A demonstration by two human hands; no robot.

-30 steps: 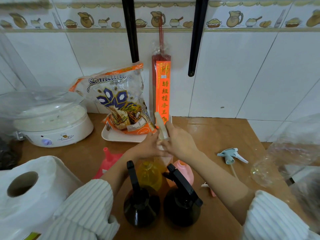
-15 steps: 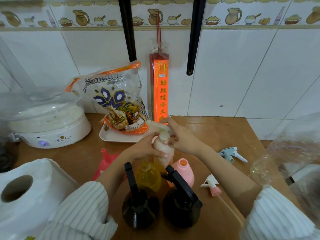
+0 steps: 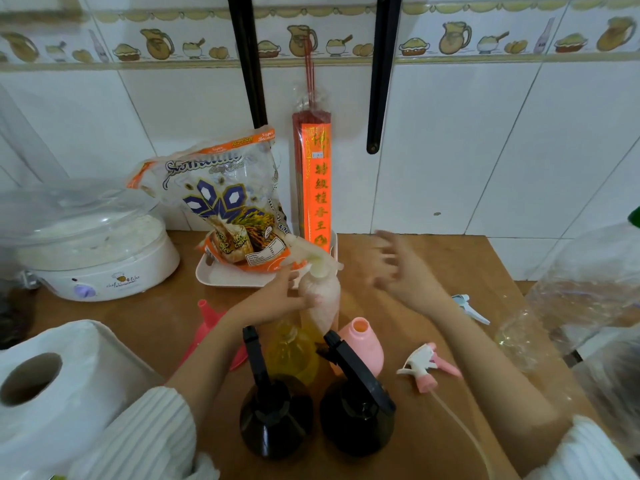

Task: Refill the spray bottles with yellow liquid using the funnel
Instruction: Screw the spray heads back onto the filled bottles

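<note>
I have the pale spray bottle [image 3: 320, 296] upright near the middle of the wooden counter [image 3: 408, 258], just behind the yellow-liquid bottle [image 3: 291, 351], with its whitish trigger head [image 3: 317, 263] sitting on the neck. My left hand [image 3: 277, 301] grips its body, fingers curled round the side. My right hand [image 3: 398, 268] hovers just beside it, fingers spread and holding nothing; it is motion-blurred, so I cannot read the fingers finely.

I judge this bottle's turn to be at its close, though I cannot tell whether the head is seated tight. Beside it the pink bottle [image 3: 362, 344] stands uncapped, and its pink-and-white sprayer [image 3: 429, 368] lies apart on the counter to the right with its tube trailing toward me. A blue-white sprayer [image 3: 469, 306] lies farther right. The pink funnel [image 3: 207, 327] lies to the left, partly hidden under my left forearm.

Next, I think, I need to let go of the pale bottle, fetch the funnel and seat it in the pink bottle's open neck, then tilt the yellow-liquid bottle steadily so nothing spills.

Two dark spray bottles [image 3: 277, 414] stand nearest me, both capped. A rice bag [image 3: 228, 206] leans on a white tray [image 3: 225, 277] at the tiled wall.
</note>
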